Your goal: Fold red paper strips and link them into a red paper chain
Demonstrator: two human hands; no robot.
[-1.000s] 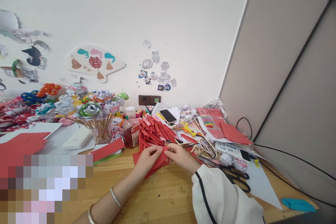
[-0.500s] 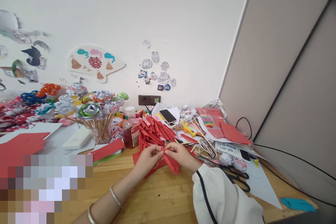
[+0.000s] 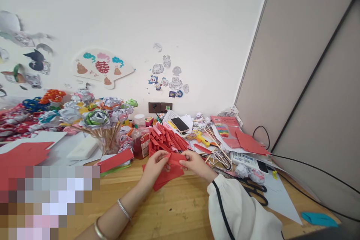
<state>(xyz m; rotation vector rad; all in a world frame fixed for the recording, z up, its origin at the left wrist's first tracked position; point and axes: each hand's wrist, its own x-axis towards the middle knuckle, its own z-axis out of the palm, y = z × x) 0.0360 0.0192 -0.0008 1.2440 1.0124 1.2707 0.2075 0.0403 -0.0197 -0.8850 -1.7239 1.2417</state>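
My left hand [image 3: 153,165] and my right hand [image 3: 195,165] both pinch a small folded piece of red paper [image 3: 174,157] held between them, just above the wooden table [image 3: 174,210]. More flat red paper [image 3: 165,178] lies on the table under my hands. A heap of folded red paper strips [image 3: 165,140] is piled right behind them. My left wrist wears bracelets; my right arm is in a white sleeve.
A glass jar of paper flowers on sticks [image 3: 105,120] and a red-labelled bottle [image 3: 140,140] stand to the left. A phone [image 3: 180,124], wooden sticks, a yellow glue gun [image 3: 203,138], black scissors [image 3: 253,189], red sheets and cables clutter the right side.
The folded red strip that hung down under my right hand half a second ago is now raised and held level between both hands, which have lifted slightly.
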